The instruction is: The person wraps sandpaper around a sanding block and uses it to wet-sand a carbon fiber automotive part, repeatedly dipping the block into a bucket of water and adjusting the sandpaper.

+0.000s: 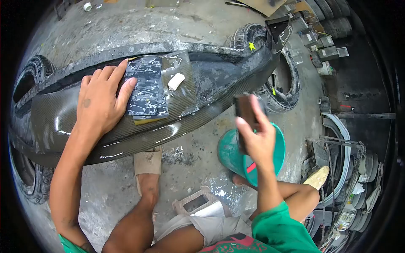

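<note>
My left hand lies flat with its fingers stretched out on a dark, glossy carbon-fibre car part. Its thumb and index finger touch the edge of a stack of wet black sandpaper sheets, with a thin yellow edge showing beneath. A small white block rests to the right of the sheets. In the air over the near right side of the part, my right hand grips a dark brown sanding block, slightly blurred. Below that hand stands a green bucket; its inside is mostly hidden.
Tyres prop up the part at both ends. A hollow concrete block sits on the wet floor between my legs. Metal parts and a curved grey strip crowd the right side. A white cup lies far left.
</note>
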`<state>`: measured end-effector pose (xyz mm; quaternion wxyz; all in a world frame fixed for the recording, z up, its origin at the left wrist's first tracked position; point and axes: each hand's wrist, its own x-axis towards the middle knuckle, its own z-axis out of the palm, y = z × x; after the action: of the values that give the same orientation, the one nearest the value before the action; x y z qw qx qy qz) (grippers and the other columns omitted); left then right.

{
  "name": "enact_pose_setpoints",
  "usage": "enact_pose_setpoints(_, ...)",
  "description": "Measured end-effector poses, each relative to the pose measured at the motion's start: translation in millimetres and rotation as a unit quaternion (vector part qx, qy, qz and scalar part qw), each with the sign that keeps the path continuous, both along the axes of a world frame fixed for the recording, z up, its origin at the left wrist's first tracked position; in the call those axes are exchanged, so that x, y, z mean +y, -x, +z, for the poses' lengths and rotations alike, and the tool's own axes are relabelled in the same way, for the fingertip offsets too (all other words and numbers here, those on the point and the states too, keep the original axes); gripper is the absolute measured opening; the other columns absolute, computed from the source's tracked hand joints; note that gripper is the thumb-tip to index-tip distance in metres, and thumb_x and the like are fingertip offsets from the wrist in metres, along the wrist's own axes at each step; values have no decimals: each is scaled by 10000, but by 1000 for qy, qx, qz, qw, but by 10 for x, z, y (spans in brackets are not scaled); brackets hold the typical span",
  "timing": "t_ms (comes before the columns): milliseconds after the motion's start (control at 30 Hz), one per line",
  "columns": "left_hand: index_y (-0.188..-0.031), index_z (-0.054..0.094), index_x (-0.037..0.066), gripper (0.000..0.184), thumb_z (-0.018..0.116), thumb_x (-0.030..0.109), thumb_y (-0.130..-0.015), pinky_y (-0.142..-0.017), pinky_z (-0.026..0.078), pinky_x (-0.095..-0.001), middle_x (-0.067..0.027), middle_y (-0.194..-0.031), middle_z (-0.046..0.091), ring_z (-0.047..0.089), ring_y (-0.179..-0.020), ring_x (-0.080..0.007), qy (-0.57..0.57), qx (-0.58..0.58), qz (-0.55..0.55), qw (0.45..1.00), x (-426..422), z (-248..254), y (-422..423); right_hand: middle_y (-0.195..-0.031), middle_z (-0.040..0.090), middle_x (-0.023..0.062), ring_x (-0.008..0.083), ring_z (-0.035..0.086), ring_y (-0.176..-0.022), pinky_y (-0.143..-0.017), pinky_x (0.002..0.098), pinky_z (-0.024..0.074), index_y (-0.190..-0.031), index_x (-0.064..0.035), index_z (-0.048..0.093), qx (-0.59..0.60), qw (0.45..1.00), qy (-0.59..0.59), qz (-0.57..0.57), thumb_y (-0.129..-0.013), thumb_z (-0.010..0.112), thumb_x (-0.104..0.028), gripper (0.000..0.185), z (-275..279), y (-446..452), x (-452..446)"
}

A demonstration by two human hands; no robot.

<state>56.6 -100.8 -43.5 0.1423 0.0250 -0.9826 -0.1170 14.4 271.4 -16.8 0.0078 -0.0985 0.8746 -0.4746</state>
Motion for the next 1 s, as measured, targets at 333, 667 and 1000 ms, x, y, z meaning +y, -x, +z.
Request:
enact_pose_setpoints(333,-1448,605,42,506,577,369,-1064,-949,443,-431,-118,-1170,679,619,-1079,-308,8,8,-10,1000,-3,-49,-30,-1239,695,329,483,736,-899,-781,510,587,-1530,-120,570,280,941,-168,92,-944,739,-111,610,-445,-36,-450)
enact_pose_setpoints(667,-1375,666,35,487,621,385,-1039,-887,447,-431,-110,-1066,699,638,-1006,-295,25,51,-6,998,4,-59,21,-1260,710,277,475,729,-857,-726,520,545,-1548,-104,545,276,925,-245,93,-926,740,-91,653,-378,-47,-485)
enact_pose_setpoints(1000,-1387,658,37,496,622,388,-1039,-896,448,-423,-108,-1075,696,635,-1006,-296,27,53,-8,998,-10,-75,12,-1259,714,260,427,689,-709,-724,518,534,-1565,-100,521,267,929,-216,140,-913,745,-98,690,-311,28,-480)
